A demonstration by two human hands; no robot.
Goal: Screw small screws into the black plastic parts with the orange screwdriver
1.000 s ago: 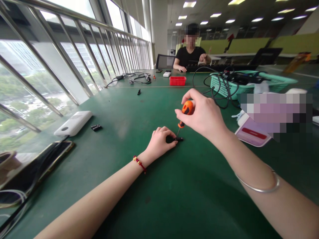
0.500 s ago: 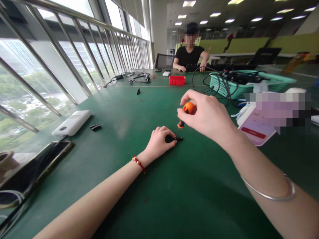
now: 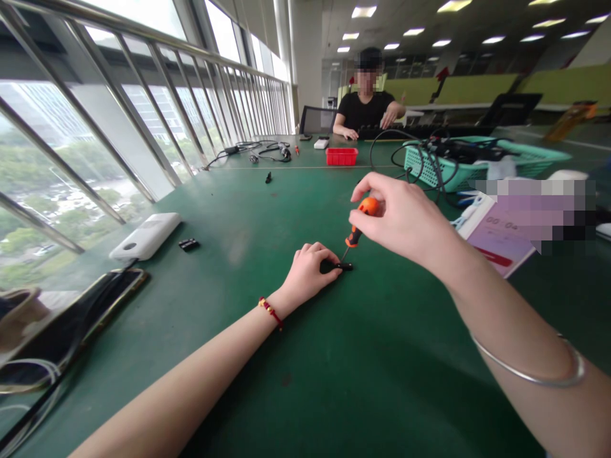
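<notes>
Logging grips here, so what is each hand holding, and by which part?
The right hand holds the small orange-handled screwdriver by its handle top. The left hand pins the small black part at its near end.

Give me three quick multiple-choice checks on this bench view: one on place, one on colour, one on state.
1. Where is the red tray?
A. far along the table, towards the seated person
B. beside the left hand
C. on the phone

2. What colour is the screwdriver handle?
A. blue
B. orange
C. white

3. What is the left hand doing?
A. lifted off the table
B. resting open
C. pinning the small black part to the green table

Key: 1 A, it sits past the hands; 2 B, orange shows in the right hand; 3 C, fingers press on the part.
</notes>
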